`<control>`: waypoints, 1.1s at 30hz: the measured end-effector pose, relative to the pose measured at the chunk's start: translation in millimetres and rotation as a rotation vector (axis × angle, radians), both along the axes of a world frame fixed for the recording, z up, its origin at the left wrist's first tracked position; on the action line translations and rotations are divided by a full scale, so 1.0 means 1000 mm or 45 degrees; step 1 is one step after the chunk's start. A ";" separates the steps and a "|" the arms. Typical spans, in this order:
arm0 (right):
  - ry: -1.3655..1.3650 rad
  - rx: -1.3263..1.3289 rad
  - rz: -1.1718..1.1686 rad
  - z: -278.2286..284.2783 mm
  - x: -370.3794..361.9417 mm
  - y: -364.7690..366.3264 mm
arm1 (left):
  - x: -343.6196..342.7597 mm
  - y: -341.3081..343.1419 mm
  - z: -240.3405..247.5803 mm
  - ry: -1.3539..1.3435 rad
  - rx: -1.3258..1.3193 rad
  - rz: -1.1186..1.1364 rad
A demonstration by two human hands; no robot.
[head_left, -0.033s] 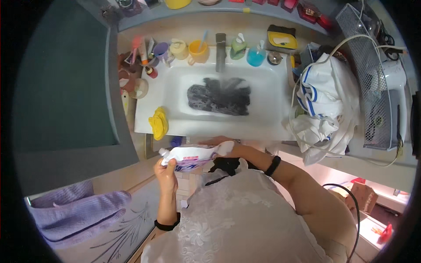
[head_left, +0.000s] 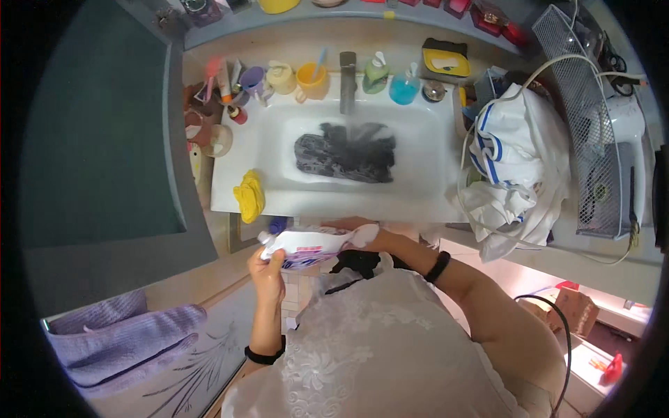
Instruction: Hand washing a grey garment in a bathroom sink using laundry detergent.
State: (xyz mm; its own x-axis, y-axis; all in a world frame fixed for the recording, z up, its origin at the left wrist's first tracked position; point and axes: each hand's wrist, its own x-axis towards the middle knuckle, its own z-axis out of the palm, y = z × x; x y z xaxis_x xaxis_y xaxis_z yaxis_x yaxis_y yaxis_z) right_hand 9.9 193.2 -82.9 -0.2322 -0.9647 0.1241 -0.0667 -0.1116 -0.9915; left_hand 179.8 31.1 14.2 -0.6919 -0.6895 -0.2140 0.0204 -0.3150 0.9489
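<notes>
Just nearside of the sink [head_left: 432,171]: a white-and-purple pouch [head_left: 306,248] is hovering in front of the body, spout end aiming left, other end reaching right.
Left grip [head_left: 265,277]: it's clasping the pouch at the spout end, thumb pressing on the face near the white spout [head_left: 265,238].
Right grip [head_left: 346,222]: mostly hiding behind the pouch's far side, so I honestly can't tell if it's grasping or just propping.
Pouch feel: I'm guessing soft, floppy film with a stiffer bit around the spout; nothing's showing how full it is, so weight's a toss-up. Damp fingers would probably be sliding on it, but it's hardly looking fragile.
Where to hold: I'd be pinching firmly by the spout and cradling the right end from below. Squeezing the middle could be forcing stuff out if it's uncapped (too small to tell).
Basin: a dark cloth [head_left: 348,157] is lying there, looking soaked, just nearside of the tap [head_left: 347,83].
Left near corner: a crumpled yellow cloth [head_left: 249,196] is sitting on the rim.
</notes>
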 end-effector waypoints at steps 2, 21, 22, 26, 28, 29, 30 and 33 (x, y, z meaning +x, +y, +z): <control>-0.124 0.196 -0.163 0.008 -0.004 0.028 | -0.026 0.012 -0.001 -0.002 0.076 -0.119; 0.854 0.598 -1.541 0.055 -0.040 0.141 | -0.200 0.066 -0.089 0.194 0.842 -0.813; 0.821 0.617 -1.565 0.057 -0.040 0.142 | -0.204 0.068 -0.091 0.207 0.884 -0.863; 0.835 0.714 -1.562 0.063 -0.041 0.147 | -0.218 0.077 -0.105 0.186 0.865 -0.832; 0.843 0.727 -1.572 0.070 -0.042 0.143 | -0.224 0.080 -0.116 0.149 0.925 -0.819; 0.841 0.747 -1.576 0.072 -0.043 0.141 | -0.226 0.079 -0.112 0.166 0.951 -0.845; 0.840 0.766 -1.580 0.074 -0.044 0.141 | -0.228 0.078 -0.108 0.184 0.975 -0.870; 0.838 0.827 -1.561 0.075 -0.047 0.141 | -0.232 0.079 -0.111 0.260 1.052 -0.887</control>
